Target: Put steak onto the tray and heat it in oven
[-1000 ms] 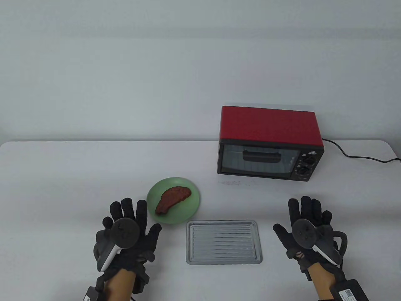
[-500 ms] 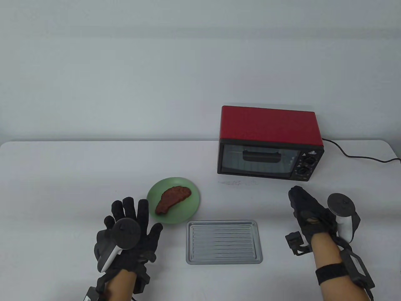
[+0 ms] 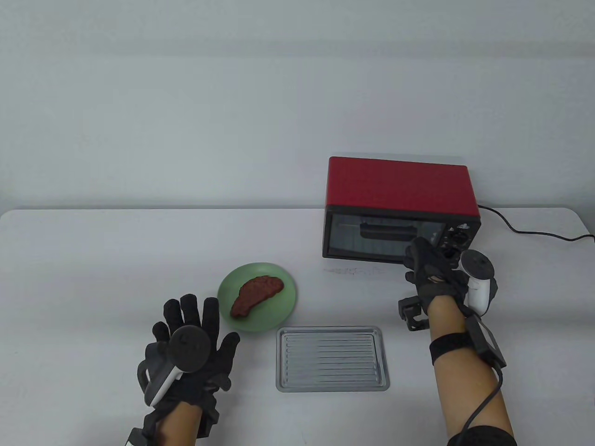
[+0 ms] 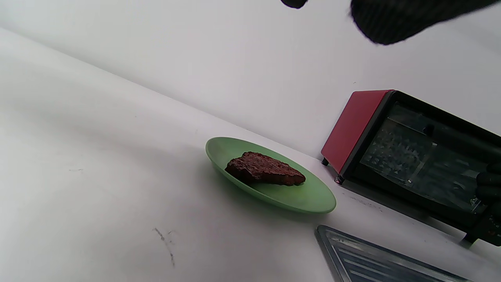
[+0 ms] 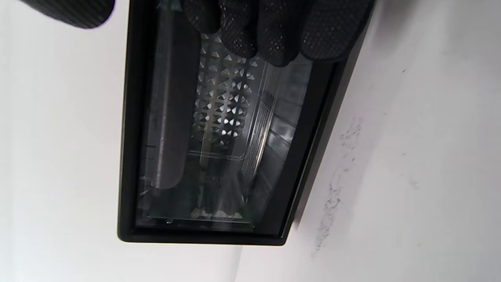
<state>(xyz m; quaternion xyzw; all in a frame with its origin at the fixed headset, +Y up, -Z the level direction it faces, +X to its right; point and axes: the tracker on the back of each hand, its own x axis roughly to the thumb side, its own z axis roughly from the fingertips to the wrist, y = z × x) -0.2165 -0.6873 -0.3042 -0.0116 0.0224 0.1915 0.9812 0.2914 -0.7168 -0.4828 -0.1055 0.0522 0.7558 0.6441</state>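
Note:
A brown steak (image 3: 257, 291) lies on a green plate (image 3: 279, 316), left of centre. A ribbed metal tray (image 3: 332, 357) sits bare on the table in front of it. The red oven (image 3: 399, 186) stands at the back right with its glass door (image 3: 376, 239) closed. My left hand (image 3: 190, 325) rests flat on the table with fingers spread, just left of the plate. My right hand (image 3: 430, 269) is raised, turned on edge, in front of the door's lower right corner. Its fingers (image 5: 274, 35) hang loosely before the glass, beside the dark handle (image 5: 170, 117), holding nothing.
The oven's two knobs (image 3: 458, 239) sit just beyond my right hand. A black power cord (image 3: 534, 232) trails from the oven to the right table edge. Faint scuff marks (image 3: 353, 271) show on the white table in front of the oven.
My right hand has lifted off the table, turned on edge and moved forward and left up to the oven door. The left hand, steak, plate and tray have stayed put.

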